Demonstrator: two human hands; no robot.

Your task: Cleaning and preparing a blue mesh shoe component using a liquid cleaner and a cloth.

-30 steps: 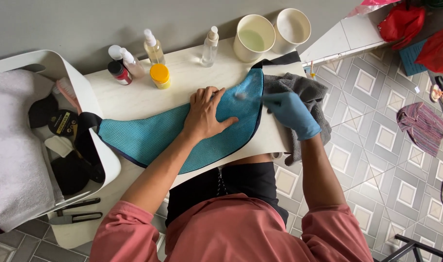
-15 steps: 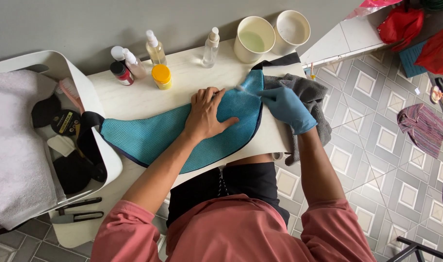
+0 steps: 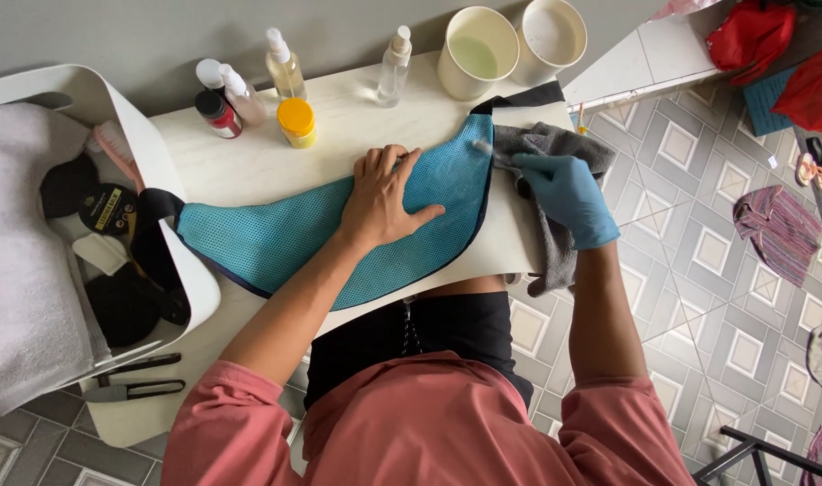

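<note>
While my left hand (image 3: 384, 202) presses flat, fingers spread, on the blue mesh pouch (image 3: 339, 236) on the table (image 3: 267, 162), my gloved right hand (image 3: 564, 193) pinches a brush (image 3: 494, 153); overreaching might topple the bottles (image 3: 395, 65).

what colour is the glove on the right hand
Light blue; the glove covers the right hand and shows best in the head view, against a grey cloth.

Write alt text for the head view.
A bare left hand presses a teal mesh fabric piece flat on a white table while the blue-gloved right hand holds a grey cloth at its edge; bottles and two cups stand behind.
</note>
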